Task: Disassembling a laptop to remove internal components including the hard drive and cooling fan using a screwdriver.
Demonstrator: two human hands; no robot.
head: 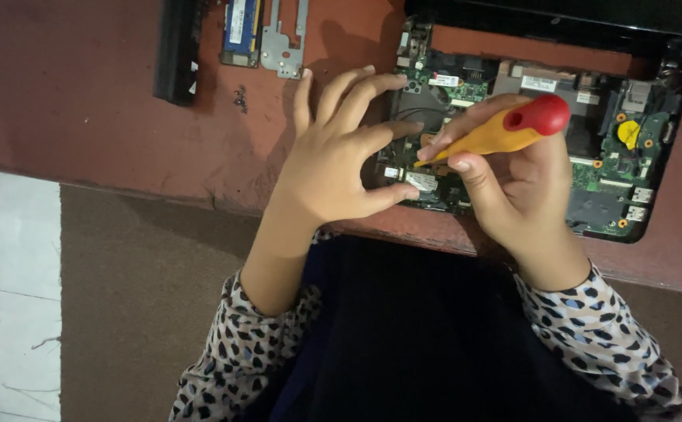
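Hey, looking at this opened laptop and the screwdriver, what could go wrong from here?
1. The right hand holds the screwdriver with its tip down among the parts of the bare circuit board; a slip might scratch it.
2. The left hand spreads its fingers onto the board, so the tip could jab a finger.
3. The small loose screws lie unprotected on the table and may roll away or get lost.
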